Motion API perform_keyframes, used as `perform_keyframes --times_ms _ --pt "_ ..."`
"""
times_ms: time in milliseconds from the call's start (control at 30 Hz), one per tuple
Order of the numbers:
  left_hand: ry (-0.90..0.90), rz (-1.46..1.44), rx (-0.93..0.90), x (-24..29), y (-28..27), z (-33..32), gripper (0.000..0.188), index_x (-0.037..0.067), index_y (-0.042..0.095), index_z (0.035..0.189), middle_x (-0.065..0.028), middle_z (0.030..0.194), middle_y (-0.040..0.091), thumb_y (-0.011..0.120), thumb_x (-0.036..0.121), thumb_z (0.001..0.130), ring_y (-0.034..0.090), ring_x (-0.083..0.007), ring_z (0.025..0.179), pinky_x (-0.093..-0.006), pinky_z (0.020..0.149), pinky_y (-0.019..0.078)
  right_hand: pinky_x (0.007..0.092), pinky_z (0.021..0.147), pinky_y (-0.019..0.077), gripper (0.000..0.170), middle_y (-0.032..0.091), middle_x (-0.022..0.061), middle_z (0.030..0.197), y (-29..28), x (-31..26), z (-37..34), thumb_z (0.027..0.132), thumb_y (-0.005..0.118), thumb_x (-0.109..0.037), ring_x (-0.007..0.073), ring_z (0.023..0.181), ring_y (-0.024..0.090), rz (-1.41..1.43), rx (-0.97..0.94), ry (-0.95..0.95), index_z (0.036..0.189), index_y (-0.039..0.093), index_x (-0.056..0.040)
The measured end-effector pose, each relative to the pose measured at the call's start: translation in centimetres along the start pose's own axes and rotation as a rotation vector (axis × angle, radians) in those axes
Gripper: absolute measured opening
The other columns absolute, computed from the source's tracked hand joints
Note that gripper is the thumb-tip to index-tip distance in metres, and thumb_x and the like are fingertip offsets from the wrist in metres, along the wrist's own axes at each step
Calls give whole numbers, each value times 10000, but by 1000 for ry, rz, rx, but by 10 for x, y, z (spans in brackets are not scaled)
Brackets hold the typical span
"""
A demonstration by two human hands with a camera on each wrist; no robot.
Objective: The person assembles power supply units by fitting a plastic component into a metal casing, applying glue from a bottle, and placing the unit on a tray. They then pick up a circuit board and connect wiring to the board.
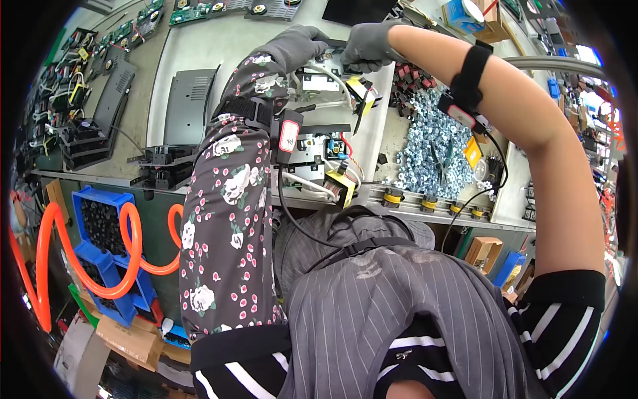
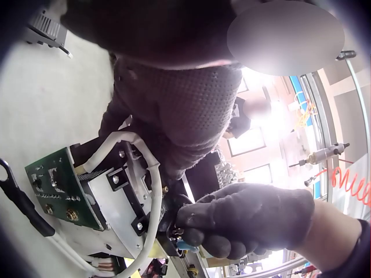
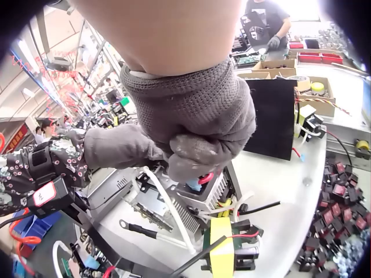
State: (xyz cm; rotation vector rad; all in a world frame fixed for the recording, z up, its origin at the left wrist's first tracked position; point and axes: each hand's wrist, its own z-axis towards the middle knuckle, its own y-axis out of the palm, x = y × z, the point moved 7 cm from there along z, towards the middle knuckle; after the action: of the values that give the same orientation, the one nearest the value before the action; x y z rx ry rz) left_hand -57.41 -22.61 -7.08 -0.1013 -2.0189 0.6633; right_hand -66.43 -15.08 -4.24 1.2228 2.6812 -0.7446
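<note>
My gloved left hand (image 1: 292, 48) grips the far end of an electronic assembly, its fingers straddling the metal and the black frame in the left wrist view. The assembly carries a green circuit board (image 2: 61, 188), a finned heat sink (image 3: 217, 192) and a thick white cable (image 2: 155, 197). Close beside it, my gloved right hand (image 1: 369, 48) has curled fingers pinching at the assembly's edge. A small blue part (image 3: 194, 185) and a red wire loop (image 3: 206, 179) show beneath those fingertips. What else they hold is hidden. A yellow-wrapped transformer (image 3: 222, 246) lies at the near side on its leads.
A second similar assembly (image 1: 312, 147) sits nearer my body. To the right lie loose metal nuts (image 1: 432, 143) and red-black parts (image 1: 412, 86). A grey vented cover (image 1: 188, 100) lies left. A black panel (image 3: 269, 119) stands beyond. An orange coiled hose (image 1: 136, 246) hangs low left.
</note>
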Motion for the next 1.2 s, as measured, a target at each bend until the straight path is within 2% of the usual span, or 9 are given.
perform_keyframes --times_ms 233,300,367,500,633,767,833,1100,1200 --pt "126 52 67 -4 -2 10 319 4 618 1121 -95 980 661 556 216 891 599 -141 853 -279 792 470 337 590 504 161 675 90 694 23 -37 3 758 626 -188 197 599 645 -1418 -145 -426 722 716 -60" --pt "49 -105 44 -3 -2 4 325 41 656 1096 -140 948 679 545 235 861 642 -198 819 -308 769 496 356 599 506 160 674 108 699 19 -36 15 740 643 -188 227 628 650 -1491 22 -421 756 721 -48" --pt "73 -73 52 -12 -1 12 344 43 635 1132 -132 936 674 561 229 853 638 -185 797 -311 741 501 384 616 495 286 658 127 712 -6 -24 -11 787 619 -287 262 630 628 -625 241 -141 739 692 -15" --pt "9 4 32 4 -6 1 322 -3 618 1118 -114 957 652 564 209 881 605 -168 843 -291 773 475 413 687 500 360 668 139 776 3 13 -59 816 559 -388 303 703 638 -25 558 -327 832 666 -44" --pt "34 55 3 5 1 7 356 -19 599 1129 -95 925 661 574 254 901 601 -162 847 -280 788 462 397 864 461 444 610 117 1062 93 16 -107 745 662 -322 294 1030 574 -220 620 -767 1130 581 -116" --pt "14 166 -18 3 4 13 361 -13 587 1147 -111 976 652 567 255 906 595 -174 894 -291 827 449 411 879 437 992 520 118 1148 142 -13 -101 552 800 -328 304 1091 519 -507 655 -743 1386 299 -134" --pt "22 210 -5 8 3 8 361 -10 586 1149 -117 997 647 565 257 907 591 -177 914 -295 840 443 399 845 449 970 522 109 1132 139 -15 -99 587 782 -272 299 1032 550 -486 435 -612 1406 280 -130" --pt "-133 302 -69 39 2 -17 571 42 597 1162 -154 1154 620 569 504 828 584 -263 1091 -338 936 424 385 795 487 722 587 103 998 134 4 -93 689 682 -132 284 943 610 -399 514 -621 1337 364 -125" --pt "-113 823 -45 63 2 -15 625 60 599 1156 -161 1098 638 559 574 803 604 -288 1041 -374 883 457 393 802 485 641 581 118 1015 130 3 -89 679 675 -120 302 964 599 -361 666 -653 1272 431 -108"
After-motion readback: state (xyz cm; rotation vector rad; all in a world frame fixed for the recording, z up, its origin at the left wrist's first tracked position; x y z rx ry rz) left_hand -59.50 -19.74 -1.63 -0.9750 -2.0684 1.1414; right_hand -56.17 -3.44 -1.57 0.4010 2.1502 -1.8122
